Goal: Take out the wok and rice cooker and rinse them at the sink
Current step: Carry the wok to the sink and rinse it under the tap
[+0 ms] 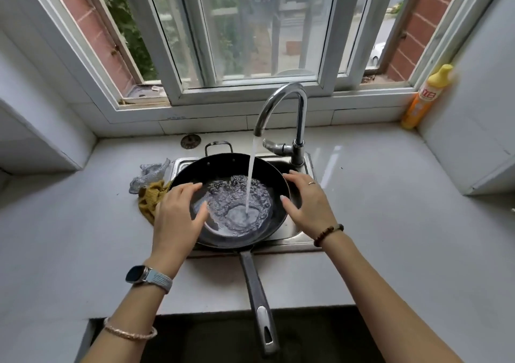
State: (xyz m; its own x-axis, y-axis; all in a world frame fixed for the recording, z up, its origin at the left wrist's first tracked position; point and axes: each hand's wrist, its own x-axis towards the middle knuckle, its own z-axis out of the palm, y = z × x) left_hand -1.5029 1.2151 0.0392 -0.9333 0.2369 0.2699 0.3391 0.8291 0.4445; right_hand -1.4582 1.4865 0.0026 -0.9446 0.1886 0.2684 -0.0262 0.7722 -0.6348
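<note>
A black wok (223, 164) lies across the steel sink (295, 231), its long handle (257, 293) pointing toward me over the counter edge. Water streams from the curved faucet (289, 103) into the wok and pools there, bubbling. My left hand (178, 215) reaches over the wok's left rim with fingers spread and straight, the thumb inside the pan. My right hand (309, 201) lies on the right rim, fingers straight along its outside and thumb over the edge. No rice cooker is in view.
A yellow cloth (149, 198) and a silvery mesh scrubber (149, 174) lie left of the sink. A yellow dish-soap bottle (423, 97) stands in the far right corner by the window. A drain cover (190, 141) sits behind the sink. White counter extends both sides.
</note>
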